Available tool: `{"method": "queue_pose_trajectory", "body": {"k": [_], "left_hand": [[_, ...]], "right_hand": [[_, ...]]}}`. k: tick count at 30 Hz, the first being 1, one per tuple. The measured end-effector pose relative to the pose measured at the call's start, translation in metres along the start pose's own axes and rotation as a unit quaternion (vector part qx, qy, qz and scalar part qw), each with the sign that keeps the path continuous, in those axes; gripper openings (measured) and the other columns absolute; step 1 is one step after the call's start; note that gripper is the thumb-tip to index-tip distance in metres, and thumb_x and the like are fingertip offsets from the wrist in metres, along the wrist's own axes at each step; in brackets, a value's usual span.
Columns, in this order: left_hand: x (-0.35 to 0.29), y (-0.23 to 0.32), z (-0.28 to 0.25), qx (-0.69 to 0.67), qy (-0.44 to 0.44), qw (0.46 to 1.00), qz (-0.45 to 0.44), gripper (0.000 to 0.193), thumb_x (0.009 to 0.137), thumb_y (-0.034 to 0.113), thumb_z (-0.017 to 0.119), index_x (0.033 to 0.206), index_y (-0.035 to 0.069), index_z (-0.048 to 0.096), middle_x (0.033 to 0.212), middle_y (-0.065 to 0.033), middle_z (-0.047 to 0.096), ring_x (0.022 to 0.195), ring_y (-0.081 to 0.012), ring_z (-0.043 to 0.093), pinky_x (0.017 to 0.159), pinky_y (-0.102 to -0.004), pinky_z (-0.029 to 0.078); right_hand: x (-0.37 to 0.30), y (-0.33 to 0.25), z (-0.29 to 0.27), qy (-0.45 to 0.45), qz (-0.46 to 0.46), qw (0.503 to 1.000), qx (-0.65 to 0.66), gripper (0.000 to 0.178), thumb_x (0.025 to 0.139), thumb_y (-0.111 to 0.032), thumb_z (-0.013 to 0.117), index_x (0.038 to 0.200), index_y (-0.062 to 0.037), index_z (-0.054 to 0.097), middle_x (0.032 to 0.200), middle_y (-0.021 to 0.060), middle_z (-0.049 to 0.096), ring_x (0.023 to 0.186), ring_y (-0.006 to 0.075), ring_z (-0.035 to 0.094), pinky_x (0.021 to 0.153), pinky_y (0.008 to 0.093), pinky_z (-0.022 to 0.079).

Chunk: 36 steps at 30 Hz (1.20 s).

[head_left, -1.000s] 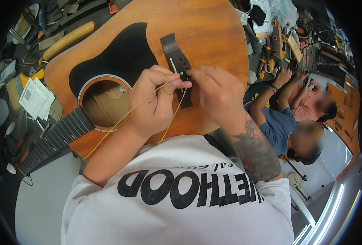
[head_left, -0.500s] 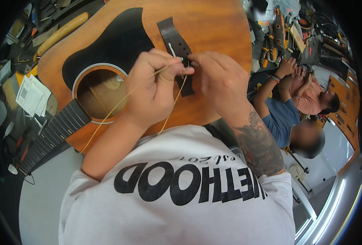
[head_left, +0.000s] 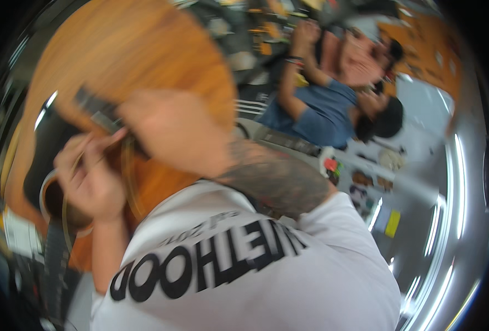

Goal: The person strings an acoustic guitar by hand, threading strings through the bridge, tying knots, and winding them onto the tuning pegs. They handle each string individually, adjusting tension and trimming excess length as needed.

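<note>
over the guitar (head_left: pixel 145 60) bridge (head_left: pixel 98 113), blurred hands meet, left hand (head_left: pixel 87 176) pinching the string (head_left: pixel 126 171), right hand (head_left: pixel 170 129) grip unclear

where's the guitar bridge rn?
Head view, upper left: the dark bridge lies on the orange guitar top, just left of the right hand and above the left hand. Heavy motion blur.

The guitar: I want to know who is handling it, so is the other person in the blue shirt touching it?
No: the person in the blue shirt sits apart from the guitar, arms raised toward their own head.
</note>
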<state>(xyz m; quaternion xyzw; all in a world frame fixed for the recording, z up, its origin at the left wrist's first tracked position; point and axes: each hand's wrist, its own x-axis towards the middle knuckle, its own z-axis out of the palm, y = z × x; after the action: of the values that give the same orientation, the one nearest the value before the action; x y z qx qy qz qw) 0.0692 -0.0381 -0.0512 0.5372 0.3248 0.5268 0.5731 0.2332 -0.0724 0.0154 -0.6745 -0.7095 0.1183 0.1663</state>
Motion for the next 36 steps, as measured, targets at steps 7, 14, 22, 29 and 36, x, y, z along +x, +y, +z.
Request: {"method": "queue_pose_trajectory", "body": {"k": [7,14,22,29,36], "left_hand": [[0.004,0.000,0.001,0.043,0.000,0.999,-0.007,0.002,0.100,0.001,0.049,0.099,-0.001,0.048,0.084,-0.0156,0.060,0.077,-0.0197,0.063,0.080,-0.0419,0.061],[0.000,-0.002,0.000,-0.001,-0.012,1.000,0.001,0.007,0.100,0.005,0.052,0.101,-0.002,0.051,0.092,-0.0126,0.060,0.082,-0.0159,0.060,0.077,-0.0298,0.053],[0.001,0.003,0.004,-0.027,0.004,1.000,-0.014,0.006,0.101,0.004,0.051,0.097,0.001,0.047,0.088,-0.0110,0.058,0.078,-0.0159,0.060,0.077,-0.0312,0.054],[-0.002,0.009,-0.001,-0.015,-0.023,0.998,-0.055,0.004,0.098,0.000,0.051,0.098,0.000,0.047,0.087,-0.0138,0.059,0.080,-0.0186,0.061,0.078,-0.0325,0.055],[-0.005,0.007,-0.005,0.012,-0.024,0.999,-0.042,0.005,0.099,0.003,0.052,0.099,0.001,0.049,0.085,-0.0119,0.057,0.078,-0.0169,0.057,0.076,-0.0293,0.051]], "right_hand": [[-0.005,0.001,0.005,0.058,-0.015,0.998,0.005,0.012,0.078,-0.019,0.066,0.078,-0.0069,0.064,0.076,0.0077,0.063,0.069,0.0267,0.067,0.056,0.0385,0.053],[-0.008,-0.008,0.001,0.027,0.030,0.999,0.009,0.010,0.078,-0.015,0.065,0.079,-0.0056,0.062,0.078,0.0080,0.061,0.069,0.0268,0.066,0.056,0.0376,0.053],[0.001,-0.014,-0.005,-0.024,0.042,0.999,0.020,0.010,0.077,-0.011,0.065,0.076,-0.0022,0.062,0.077,0.0109,0.061,0.067,0.0284,0.066,0.053,0.0365,0.052],[0.010,-0.013,-0.005,-0.035,-0.037,0.997,-0.064,0.010,0.071,-0.012,0.066,0.073,-0.0033,0.062,0.069,0.0089,0.059,0.064,0.0238,0.065,0.052,0.0339,0.051],[0.008,-0.008,-0.005,-0.007,-0.052,0.998,-0.038,0.010,0.069,-0.015,0.067,0.069,-0.0050,0.064,0.066,0.0076,0.061,0.062,0.0225,0.064,0.051,0.0339,0.051]]}}
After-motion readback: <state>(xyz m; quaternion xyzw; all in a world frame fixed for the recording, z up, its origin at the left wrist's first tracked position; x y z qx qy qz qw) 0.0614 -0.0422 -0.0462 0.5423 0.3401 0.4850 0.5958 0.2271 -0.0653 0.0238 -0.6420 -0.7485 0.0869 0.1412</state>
